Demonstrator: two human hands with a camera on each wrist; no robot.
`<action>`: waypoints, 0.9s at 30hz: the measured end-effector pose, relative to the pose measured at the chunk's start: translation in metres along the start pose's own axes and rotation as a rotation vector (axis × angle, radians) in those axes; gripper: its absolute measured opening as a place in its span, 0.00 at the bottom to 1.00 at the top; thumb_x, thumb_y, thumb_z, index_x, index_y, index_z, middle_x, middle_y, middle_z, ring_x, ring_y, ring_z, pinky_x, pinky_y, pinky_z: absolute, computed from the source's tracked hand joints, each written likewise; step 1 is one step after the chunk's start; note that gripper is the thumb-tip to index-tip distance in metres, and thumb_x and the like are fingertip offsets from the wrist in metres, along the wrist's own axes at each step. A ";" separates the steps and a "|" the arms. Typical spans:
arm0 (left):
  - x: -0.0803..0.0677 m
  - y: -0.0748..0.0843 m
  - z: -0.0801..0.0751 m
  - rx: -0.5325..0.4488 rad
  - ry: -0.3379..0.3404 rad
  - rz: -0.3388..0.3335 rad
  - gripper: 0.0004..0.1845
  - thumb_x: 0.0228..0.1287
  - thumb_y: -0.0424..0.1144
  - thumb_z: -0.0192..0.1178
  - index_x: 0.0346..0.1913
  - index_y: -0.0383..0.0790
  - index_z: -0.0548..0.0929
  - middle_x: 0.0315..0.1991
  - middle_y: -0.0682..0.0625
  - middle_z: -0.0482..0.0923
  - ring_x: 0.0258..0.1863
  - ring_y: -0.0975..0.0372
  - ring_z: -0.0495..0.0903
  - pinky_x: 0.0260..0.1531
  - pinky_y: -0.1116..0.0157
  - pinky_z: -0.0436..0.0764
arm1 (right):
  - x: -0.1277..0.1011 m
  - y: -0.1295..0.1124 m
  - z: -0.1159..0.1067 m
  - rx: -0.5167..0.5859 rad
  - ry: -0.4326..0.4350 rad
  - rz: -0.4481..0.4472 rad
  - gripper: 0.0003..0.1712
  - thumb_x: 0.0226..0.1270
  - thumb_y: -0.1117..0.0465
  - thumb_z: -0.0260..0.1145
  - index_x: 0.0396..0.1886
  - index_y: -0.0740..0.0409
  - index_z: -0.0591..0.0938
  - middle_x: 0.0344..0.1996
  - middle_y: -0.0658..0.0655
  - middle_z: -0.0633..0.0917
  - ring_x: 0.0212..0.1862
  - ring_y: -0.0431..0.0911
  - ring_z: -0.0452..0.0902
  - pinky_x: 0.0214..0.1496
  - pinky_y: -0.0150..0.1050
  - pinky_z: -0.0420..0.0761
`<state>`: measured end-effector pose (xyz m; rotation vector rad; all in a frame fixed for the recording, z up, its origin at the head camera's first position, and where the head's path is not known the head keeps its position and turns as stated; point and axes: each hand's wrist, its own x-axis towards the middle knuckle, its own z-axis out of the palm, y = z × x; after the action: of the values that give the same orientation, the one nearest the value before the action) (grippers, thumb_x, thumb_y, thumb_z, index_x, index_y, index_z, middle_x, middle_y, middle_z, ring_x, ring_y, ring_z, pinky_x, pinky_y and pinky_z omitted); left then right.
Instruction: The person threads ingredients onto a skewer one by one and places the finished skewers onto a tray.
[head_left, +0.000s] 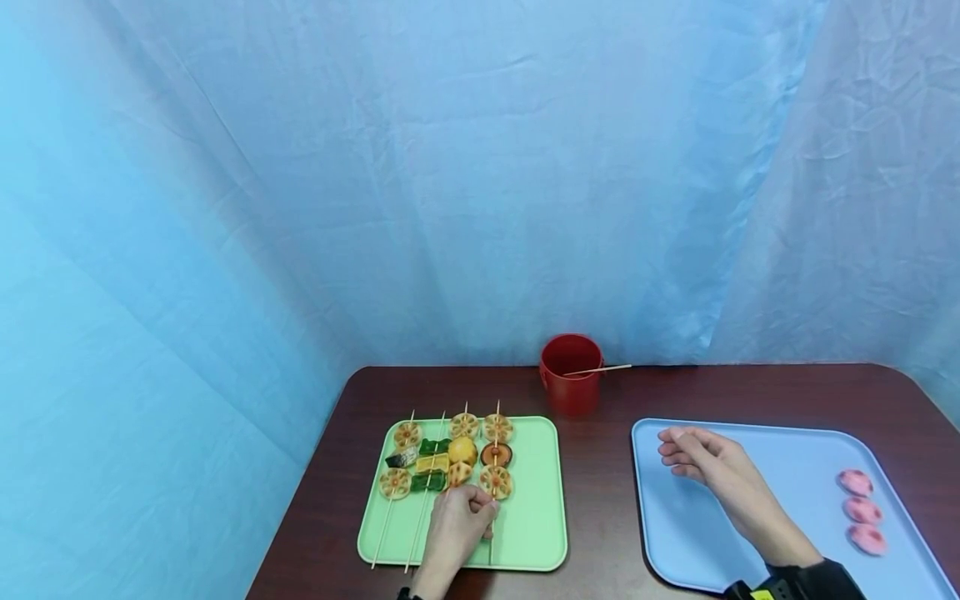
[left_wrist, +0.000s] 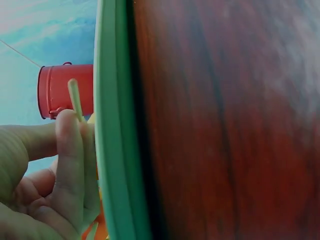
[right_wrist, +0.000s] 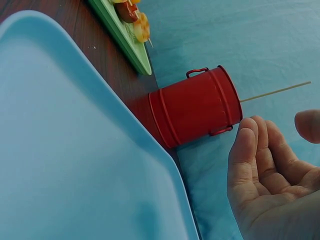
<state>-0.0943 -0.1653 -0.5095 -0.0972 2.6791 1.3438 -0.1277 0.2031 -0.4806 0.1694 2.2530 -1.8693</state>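
Note:
My left hand (head_left: pixel 459 523) is over the front of the green tray (head_left: pixel 536 508). Its thumb and index finger pinch the stick of the rightmost skewer (head_left: pixel 495 482), which carries two lotus root slices with a round brown slice between them. In the left wrist view the stick's end (left_wrist: pixel 75 97) pokes out past the fingertips. Just left of it lies a skewer with a yellow ball (head_left: pixel 462 451), its lower stick hidden by the hand. My right hand (head_left: pixel 723 475) hovers above the blue tray (head_left: pixel 697 550), fingers loosely bent, holding nothing.
A red bucket (head_left: pixel 572 392) stands at the back between the trays, a single stick (head_left: pixel 611 368) leaning out of it. Two more skewers, one with green and yellow pieces (head_left: pixel 431 463), lie on the green tray's left. Several pink pieces (head_left: pixel 862 510) line the blue tray's right side.

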 end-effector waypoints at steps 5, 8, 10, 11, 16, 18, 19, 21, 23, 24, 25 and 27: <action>-0.002 0.003 -0.003 0.086 0.033 0.035 0.04 0.63 0.35 0.72 0.31 0.41 0.90 0.20 0.57 0.82 0.14 0.65 0.79 0.20 0.66 0.76 | -0.001 0.001 -0.001 -0.007 0.007 0.008 0.40 0.80 0.38 0.55 0.67 0.72 0.74 0.52 0.64 0.84 0.49 0.48 0.84 0.49 0.36 0.84; -0.003 0.008 -0.006 0.153 0.085 0.098 0.04 0.63 0.37 0.72 0.30 0.43 0.90 0.20 0.59 0.82 0.17 0.69 0.78 0.21 0.67 0.76 | -0.002 0.002 -0.003 -0.007 0.011 0.012 0.40 0.80 0.38 0.55 0.67 0.72 0.74 0.52 0.64 0.84 0.48 0.46 0.84 0.48 0.35 0.84; -0.003 0.013 -0.007 0.193 0.119 0.133 0.04 0.63 0.39 0.72 0.31 0.45 0.90 0.22 0.60 0.82 0.19 0.70 0.77 0.23 0.67 0.75 | -0.002 0.003 -0.003 -0.007 0.011 0.016 0.40 0.80 0.38 0.54 0.67 0.73 0.74 0.52 0.65 0.84 0.49 0.46 0.84 0.48 0.35 0.84; -0.003 0.017 -0.008 0.205 0.132 0.146 0.04 0.63 0.40 0.72 0.32 0.46 0.90 0.23 0.61 0.82 0.21 0.71 0.77 0.24 0.67 0.75 | -0.002 0.003 -0.004 -0.010 0.010 0.018 0.41 0.80 0.38 0.54 0.67 0.73 0.74 0.52 0.65 0.84 0.49 0.47 0.84 0.49 0.35 0.84; 0.001 0.041 -0.010 0.166 0.145 0.220 0.03 0.68 0.42 0.69 0.38 0.49 0.90 0.29 0.62 0.83 0.28 0.71 0.79 0.30 0.66 0.77 | -0.003 -0.002 -0.006 -0.048 0.016 0.017 0.40 0.80 0.38 0.54 0.67 0.72 0.74 0.52 0.65 0.84 0.50 0.48 0.84 0.50 0.38 0.85; 0.005 0.051 -0.009 0.112 0.128 0.270 0.04 0.70 0.42 0.66 0.41 0.48 0.90 0.33 0.61 0.84 0.32 0.69 0.81 0.35 0.65 0.79 | -0.004 -0.005 -0.006 -0.095 0.031 0.006 0.40 0.79 0.37 0.55 0.66 0.70 0.76 0.51 0.64 0.84 0.49 0.48 0.84 0.50 0.38 0.85; 0.007 0.056 -0.007 0.082 0.118 0.295 0.05 0.71 0.41 0.66 0.43 0.48 0.90 0.36 0.61 0.85 0.35 0.68 0.82 0.38 0.63 0.80 | -0.004 -0.007 -0.005 -0.121 0.040 -0.003 0.40 0.79 0.36 0.55 0.66 0.69 0.76 0.51 0.64 0.85 0.49 0.48 0.84 0.49 0.39 0.85; 0.011 0.064 -0.003 0.030 0.093 0.330 0.06 0.72 0.41 0.64 0.45 0.49 0.89 0.40 0.59 0.85 0.40 0.65 0.83 0.43 0.59 0.80 | -0.004 -0.011 -0.004 -0.182 0.061 -0.030 0.39 0.78 0.35 0.56 0.65 0.67 0.77 0.50 0.63 0.85 0.48 0.48 0.84 0.48 0.39 0.85; 0.016 0.071 0.004 -0.005 0.076 0.351 0.06 0.73 0.41 0.64 0.46 0.49 0.89 0.43 0.59 0.85 0.43 0.64 0.83 0.46 0.57 0.80 | -0.003 -0.016 -0.002 -0.253 0.087 -0.083 0.36 0.78 0.36 0.57 0.63 0.64 0.79 0.49 0.62 0.86 0.47 0.50 0.83 0.46 0.40 0.85; 0.019 0.073 0.008 -0.023 0.070 0.357 0.06 0.73 0.41 0.64 0.47 0.49 0.89 0.44 0.58 0.85 0.45 0.63 0.83 0.48 0.55 0.80 | -0.003 -0.018 -0.001 -0.284 0.100 -0.117 0.34 0.79 0.37 0.57 0.62 0.64 0.79 0.48 0.62 0.86 0.47 0.51 0.84 0.45 0.40 0.85; 0.021 0.075 0.012 -0.038 0.062 0.357 0.06 0.73 0.41 0.64 0.47 0.50 0.89 0.44 0.58 0.85 0.45 0.63 0.83 0.49 0.54 0.79 | -0.002 -0.021 0.000 -0.314 0.115 -0.155 0.32 0.79 0.39 0.58 0.61 0.63 0.80 0.47 0.61 0.87 0.47 0.53 0.84 0.44 0.40 0.85; 0.026 0.077 0.020 -0.068 0.049 0.355 0.06 0.73 0.40 0.64 0.47 0.50 0.89 0.44 0.59 0.85 0.46 0.64 0.82 0.52 0.54 0.79 | -0.001 -0.024 0.003 -0.385 0.157 -0.245 0.27 0.80 0.42 0.59 0.59 0.60 0.82 0.45 0.59 0.87 0.45 0.52 0.84 0.42 0.38 0.84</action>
<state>-0.1277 -0.1030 -0.4643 0.3600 2.7849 1.5436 -0.1314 0.1954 -0.4578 -0.0239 2.8006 -1.5253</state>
